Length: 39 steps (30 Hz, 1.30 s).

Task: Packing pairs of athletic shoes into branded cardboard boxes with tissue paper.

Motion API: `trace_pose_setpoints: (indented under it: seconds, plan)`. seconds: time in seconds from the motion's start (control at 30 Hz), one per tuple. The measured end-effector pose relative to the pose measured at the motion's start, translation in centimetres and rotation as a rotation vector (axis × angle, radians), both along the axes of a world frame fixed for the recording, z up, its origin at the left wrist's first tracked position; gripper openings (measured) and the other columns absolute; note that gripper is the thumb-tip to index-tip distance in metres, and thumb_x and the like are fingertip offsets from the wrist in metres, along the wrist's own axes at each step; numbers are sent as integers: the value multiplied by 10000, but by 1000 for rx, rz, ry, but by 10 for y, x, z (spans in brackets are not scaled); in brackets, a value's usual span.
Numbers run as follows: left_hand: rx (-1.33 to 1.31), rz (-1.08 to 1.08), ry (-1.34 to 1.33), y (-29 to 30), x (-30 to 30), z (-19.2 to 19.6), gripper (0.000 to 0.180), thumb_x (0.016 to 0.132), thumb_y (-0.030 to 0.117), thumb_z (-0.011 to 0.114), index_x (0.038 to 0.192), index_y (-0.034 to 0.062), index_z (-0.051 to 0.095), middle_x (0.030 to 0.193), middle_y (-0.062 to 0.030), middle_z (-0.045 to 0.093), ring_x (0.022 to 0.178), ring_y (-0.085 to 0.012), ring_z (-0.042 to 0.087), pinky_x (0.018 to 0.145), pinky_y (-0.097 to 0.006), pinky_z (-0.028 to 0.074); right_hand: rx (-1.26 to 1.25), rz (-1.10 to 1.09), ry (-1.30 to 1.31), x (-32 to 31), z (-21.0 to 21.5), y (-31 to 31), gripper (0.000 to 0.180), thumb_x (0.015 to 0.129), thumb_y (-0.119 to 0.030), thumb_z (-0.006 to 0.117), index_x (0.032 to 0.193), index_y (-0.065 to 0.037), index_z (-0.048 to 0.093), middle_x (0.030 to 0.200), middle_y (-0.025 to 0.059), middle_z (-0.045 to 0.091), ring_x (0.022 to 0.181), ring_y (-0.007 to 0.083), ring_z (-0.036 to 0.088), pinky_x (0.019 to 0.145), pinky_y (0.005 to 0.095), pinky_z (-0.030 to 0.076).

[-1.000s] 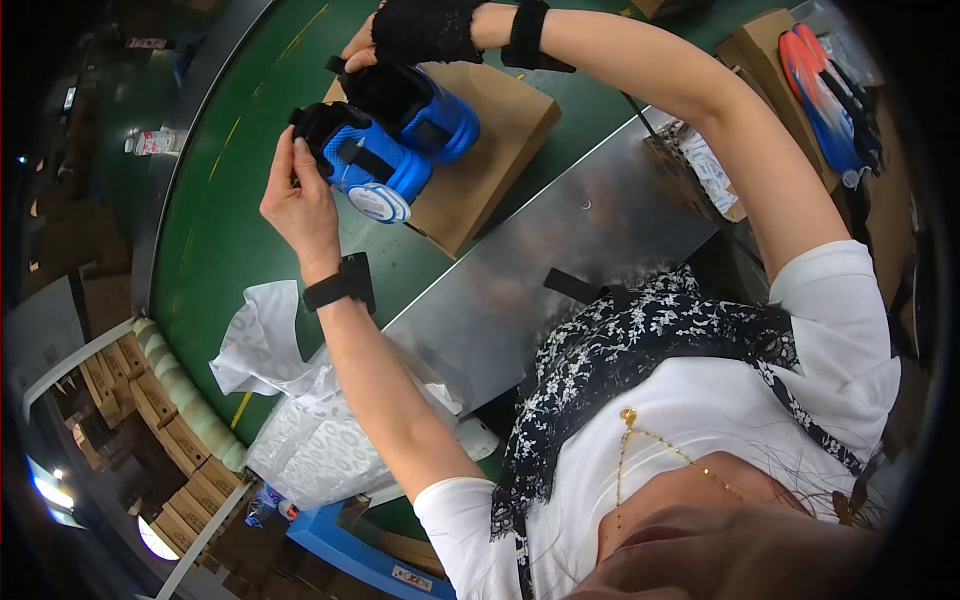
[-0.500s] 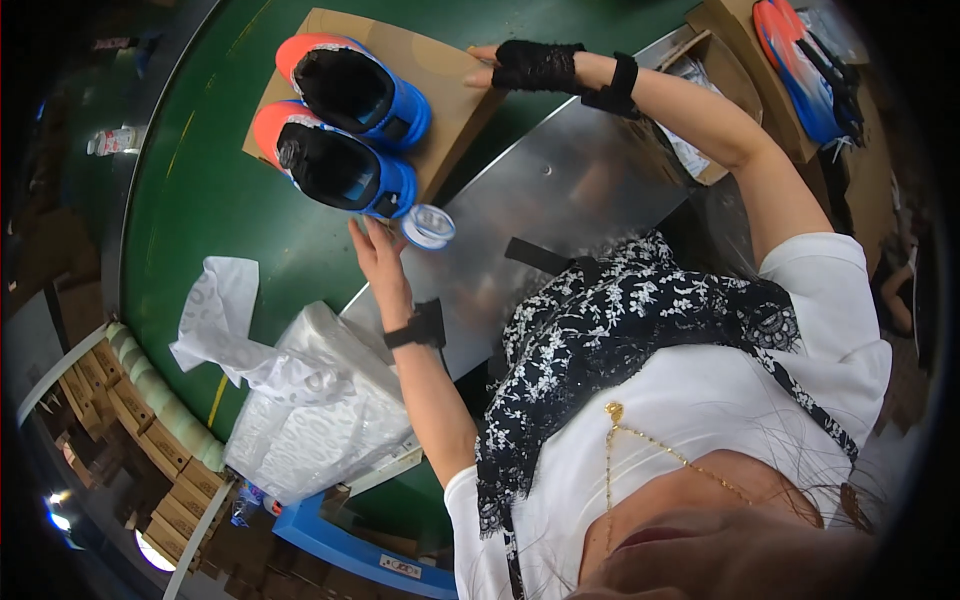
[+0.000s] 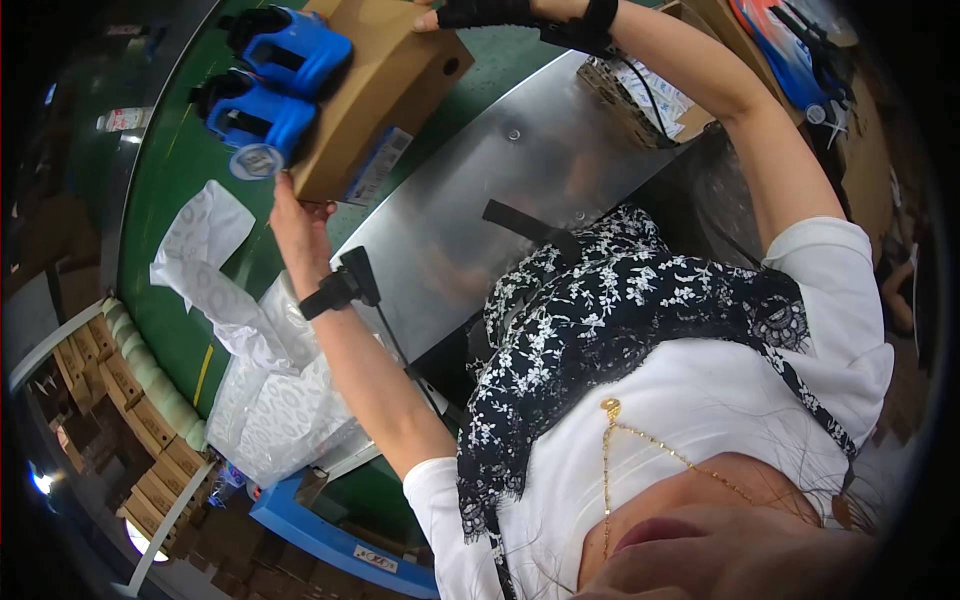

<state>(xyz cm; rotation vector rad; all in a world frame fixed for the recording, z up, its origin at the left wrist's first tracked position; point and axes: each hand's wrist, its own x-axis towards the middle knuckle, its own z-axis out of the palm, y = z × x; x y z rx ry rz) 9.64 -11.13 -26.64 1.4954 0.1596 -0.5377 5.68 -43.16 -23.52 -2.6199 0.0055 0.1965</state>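
A brown cardboard shoebox (image 3: 405,85) is tilted up above the green table, its labelled side facing me. My left hand (image 3: 300,225) grips its lower left corner, fingers curled round the edge. My right hand (image 3: 480,14), in a black fingerless glove, holds the opposite end; its thumb lies on the top and the rest is partly cut off by the frame's edge. Two blue sneakers, the upper one (image 3: 300,50) and the lower one (image 3: 262,112), lean away at the box's far left side. A round, pale tag (image 3: 257,162) hangs at the lower sneaker, near my left fingers.
White printed tissue paper (image 3: 205,235) lies crumpled on a plastic-wrapped stack (image 3: 280,415) at the left. A metal plate (image 3: 520,170) covers the near table edge. At the right stand an open carton (image 3: 640,110) of small packets and another colourful sneaker (image 3: 775,50).
Both hands have moved up and left, tilting the shoebox so its side shows. The sneakers have tipped away from me, and my left hand has closed on the box corner.
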Motion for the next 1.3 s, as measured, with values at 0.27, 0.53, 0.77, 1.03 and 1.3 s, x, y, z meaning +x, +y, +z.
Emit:
trace_pose_setpoints:
  seconds: [0.27,0.53,0.77,1.03,1.3]
  plan:
    - [30,-13,-58,2,-55,-66,386,875,313,405,1200,106,390,996,-35,513,774,-125,513,560,-240,431,65,183,-210,23,38,89,500,729,-401,547,1075,-40,528,852,163,586,802,265,565,729,326,437]
    - [-31,-15,-113,-21,-49,-63,338,881,309,384,1143,98,415,977,-26,507,784,-124,509,547,-252,424,133,48,-298,74,-33,118,271,656,-252,595,811,-31,616,882,200,565,874,323,534,701,383,440]
    - [152,-78,-625,47,-15,-116,360,826,317,493,1000,3,478,912,-72,510,830,-153,513,684,-298,468,-5,667,-503,-53,-30,65,292,504,-292,643,632,-97,467,549,87,488,552,285,529,466,375,394]
    - [94,-8,-26,20,17,-6,339,793,315,511,962,21,521,772,-28,558,647,-125,531,543,-279,426,-125,669,-294,-130,-73,53,272,580,-338,581,617,-80,501,585,82,526,626,261,557,636,345,413]
    - [296,-310,-445,-106,-4,41,221,778,248,584,766,41,505,502,19,429,353,-52,383,314,-194,283,-51,-80,-682,-54,-40,73,525,591,-116,633,1070,-24,439,968,153,526,858,313,530,754,372,419]
